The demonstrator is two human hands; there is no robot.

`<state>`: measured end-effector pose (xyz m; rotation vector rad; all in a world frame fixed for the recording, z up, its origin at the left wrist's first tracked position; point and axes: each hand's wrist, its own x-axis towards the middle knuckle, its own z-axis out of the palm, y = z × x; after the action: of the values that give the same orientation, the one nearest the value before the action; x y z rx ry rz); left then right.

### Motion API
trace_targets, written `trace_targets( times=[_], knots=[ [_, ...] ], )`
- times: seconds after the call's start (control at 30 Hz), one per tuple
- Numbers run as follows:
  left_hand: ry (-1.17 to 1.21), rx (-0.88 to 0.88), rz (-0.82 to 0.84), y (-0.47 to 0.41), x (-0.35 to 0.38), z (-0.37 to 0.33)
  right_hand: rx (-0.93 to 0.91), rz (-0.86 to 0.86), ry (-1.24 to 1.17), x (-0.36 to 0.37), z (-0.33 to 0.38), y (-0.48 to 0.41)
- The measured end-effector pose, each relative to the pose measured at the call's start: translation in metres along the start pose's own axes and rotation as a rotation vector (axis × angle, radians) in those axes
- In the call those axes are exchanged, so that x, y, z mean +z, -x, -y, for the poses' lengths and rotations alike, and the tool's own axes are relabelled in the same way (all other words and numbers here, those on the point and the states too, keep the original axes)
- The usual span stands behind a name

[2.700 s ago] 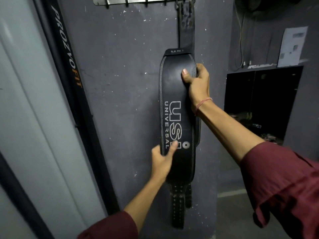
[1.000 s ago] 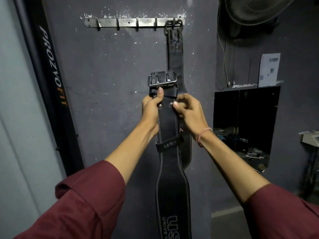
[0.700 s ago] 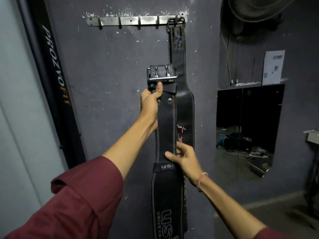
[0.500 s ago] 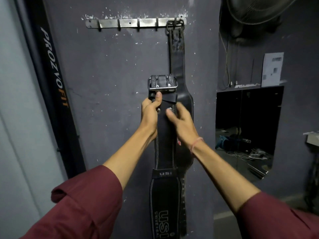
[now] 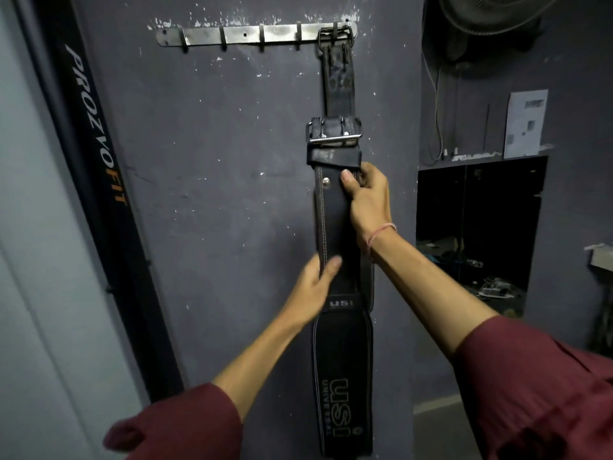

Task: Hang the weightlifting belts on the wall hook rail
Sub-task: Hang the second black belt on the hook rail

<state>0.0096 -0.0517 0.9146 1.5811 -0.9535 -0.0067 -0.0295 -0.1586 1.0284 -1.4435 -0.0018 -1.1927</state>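
Observation:
A black leather USI weightlifting belt (image 5: 341,376) is held upright against the dark wall, its steel buckle (image 5: 334,133) at the top. Behind it a second black belt (image 5: 341,81) hangs by its buckle from the rightmost hook of the metal hook rail (image 5: 242,33). My right hand (image 5: 367,197) grips the narrow strap just under the buckle, thumb across the front. My left hand (image 5: 315,287) is blurred and holds the strap's left edge lower down, above the small USI loop.
The rail's other hooks, to the left, are bare. A black PROZVOFIT frame bar (image 5: 96,154) slants down the wall at left. A dark recess (image 5: 477,234) with clutter opens at right, a paper sheet (image 5: 525,122) above it and a fan (image 5: 491,14) overhead.
My left hand has dropped from beside the buckle to the strap's lower part. My right hand has closed on the strap under the buckle, and the buckle now sits in front of the hanging belt.

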Motion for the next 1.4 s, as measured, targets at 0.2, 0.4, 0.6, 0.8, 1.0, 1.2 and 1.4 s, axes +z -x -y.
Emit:
trace_targets(
  times=[0.2, 0.4, 0.6, 0.8, 1.0, 1.2, 1.4],
  knots=[
    [0.048, -0.025, -0.146, 0.003, 0.011, -0.005, 0.003, -0.002, 0.038, 0.0, -0.016, -0.002],
    [0.077, 0.122, -0.2, -0.026, 0.002, -0.043, 0.012, 0.009, 0.026, 0.001, -0.003, -0.011],
    [0.053, 0.236, -0.276, -0.021, 0.006, -0.044, 0.013, 0.126, 0.031, -0.003, -0.006, 0.0],
    [0.034, 0.231, -0.404, -0.027, -0.003, -0.031, 0.195, 0.393, 0.097, -0.032, -0.049, 0.094],
    [0.037, 0.235, -0.353, -0.014, -0.001, -0.015, 0.261, 0.46, 0.038, -0.026, -0.048, 0.074],
    [0.005, 0.138, -0.303, 0.002, 0.007, -0.015, 0.25, 0.321, -0.264, -0.001, 0.002, 0.005],
    [0.121, 0.144, -0.339, -0.001, 0.002, -0.036, 0.119, 0.179, -0.14, 0.012, 0.0, 0.005]
  ],
)
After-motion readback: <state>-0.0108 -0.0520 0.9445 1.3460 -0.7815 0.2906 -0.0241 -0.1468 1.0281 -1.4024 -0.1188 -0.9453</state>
